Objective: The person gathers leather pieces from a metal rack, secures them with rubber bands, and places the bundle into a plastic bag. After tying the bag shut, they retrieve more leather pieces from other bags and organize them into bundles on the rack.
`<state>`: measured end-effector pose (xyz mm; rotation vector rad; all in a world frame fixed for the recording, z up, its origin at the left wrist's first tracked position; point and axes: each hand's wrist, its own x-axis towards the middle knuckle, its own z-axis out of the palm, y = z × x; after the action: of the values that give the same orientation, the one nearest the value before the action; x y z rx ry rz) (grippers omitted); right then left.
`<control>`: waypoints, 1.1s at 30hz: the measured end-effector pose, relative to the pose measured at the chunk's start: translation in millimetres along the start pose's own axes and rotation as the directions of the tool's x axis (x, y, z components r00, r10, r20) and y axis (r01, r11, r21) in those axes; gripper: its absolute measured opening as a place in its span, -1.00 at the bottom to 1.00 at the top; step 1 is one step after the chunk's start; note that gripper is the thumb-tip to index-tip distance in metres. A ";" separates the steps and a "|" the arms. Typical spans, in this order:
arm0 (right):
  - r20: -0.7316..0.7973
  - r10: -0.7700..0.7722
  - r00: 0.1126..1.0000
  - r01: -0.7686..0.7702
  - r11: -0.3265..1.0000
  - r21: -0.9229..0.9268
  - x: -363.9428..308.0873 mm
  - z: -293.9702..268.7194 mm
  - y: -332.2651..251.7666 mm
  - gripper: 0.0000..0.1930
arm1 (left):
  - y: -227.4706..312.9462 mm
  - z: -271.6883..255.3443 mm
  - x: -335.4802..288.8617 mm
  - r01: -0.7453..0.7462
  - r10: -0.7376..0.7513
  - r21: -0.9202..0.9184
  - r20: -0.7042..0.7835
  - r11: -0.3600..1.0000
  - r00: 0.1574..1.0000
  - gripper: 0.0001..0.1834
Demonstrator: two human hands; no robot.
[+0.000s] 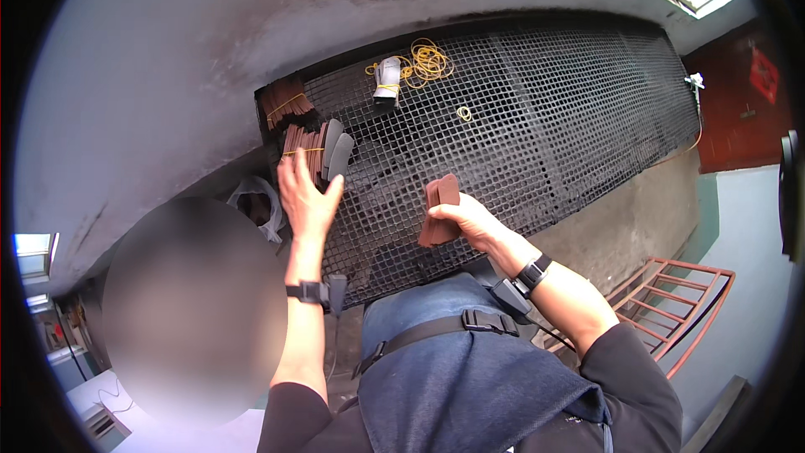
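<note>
My right hand [474, 222] is closed around a stack of flat reddish-brown strips [439, 211] with rounded tops, thumb across the near face. The stack is held upright over the black mesh tabletop. At the left end of the table my left hand [309, 200] is open, fingers stretched and thumb apart. Its fingertips reach the near side of a bundle of similar brown strips [303, 141] circled by a yellow rubber band. Whether they press on it I cannot tell. Dark grey rounded pieces [340, 155] lean against that bundle's right side.
Behind sits another banded brown bundle [287, 103]. A pale banded roll [386, 81] lies beside a heap of yellow rubber bands [427, 62]; a few more bands [464, 114] lie nearer. A white plastic bag [267, 210] hangs at the left, a reddish metal rack [671, 302] stands right.
</note>
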<state>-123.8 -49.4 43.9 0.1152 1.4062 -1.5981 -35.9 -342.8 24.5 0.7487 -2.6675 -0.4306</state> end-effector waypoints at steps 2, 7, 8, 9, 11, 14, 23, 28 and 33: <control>-0.006 0.007 1.000 -0.007 1.000 0.010 -3.2 -8.2 7.1 -0.61 | -7.9 -0.6 22.6 0.167 -0.190 0.159 0.136 0.973 0.972 0.20; -0.031 0.024 0.999 -0.023 0.999 0.032 -11.1 -20.1 26.4 -0.59 | -3.5 13.4 50.2 0.139 -0.232 0.347 0.245 0.928 0.941 0.27; -0.032 0.031 0.999 -0.029 0.998 0.052 -13.6 -21.2 28.4 -0.59 | -0.7 15.1 54.1 0.152 -0.256 0.353 0.270 0.923 0.928 0.26; -0.037 0.030 0.999 -0.028 0.998 0.057 -15.7 -22.7 30.2 -0.59 | 2.9 17.1 56.9 0.145 -0.251 0.352 0.275 0.925 0.928 0.26; -0.038 0.044 0.998 -0.040 0.995 0.096 -18.2 -24.1 33.2 -0.60 | 8.5 18.2 60.4 0.156 -0.284 0.388 0.296 0.908 0.912 0.22; -0.035 0.049 0.998 -0.044 0.989 0.139 -22.6 -26.8 36.1 -0.61 | 9.7 26.3 56.8 0.192 -0.296 0.368 0.253 0.910 0.921 0.15; -0.091 0.031 0.995 -0.014 0.984 0.178 -36.4 -44.2 42.1 -0.62 | -14.3 26.6 57.9 0.354 -0.319 -0.131 0.228 0.926 0.920 0.09; -0.109 0.048 0.993 -0.020 0.969 0.247 -41.5 -52.0 40.5 -0.60 | 2.0 38.1 58.0 0.340 -0.284 -0.304 0.215 0.890 0.934 0.09; -0.121 0.030 0.992 0.001 0.968 0.252 -43.9 -56.7 45.0 -0.58 | 35.6 47.3 76.0 0.393 -0.329 -0.374 0.224 0.840 0.917 0.07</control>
<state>-97.8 27.6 20.5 0.3806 1.2854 -1.7778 -131.6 -345.9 13.1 1.1187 -2.4239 -1.1524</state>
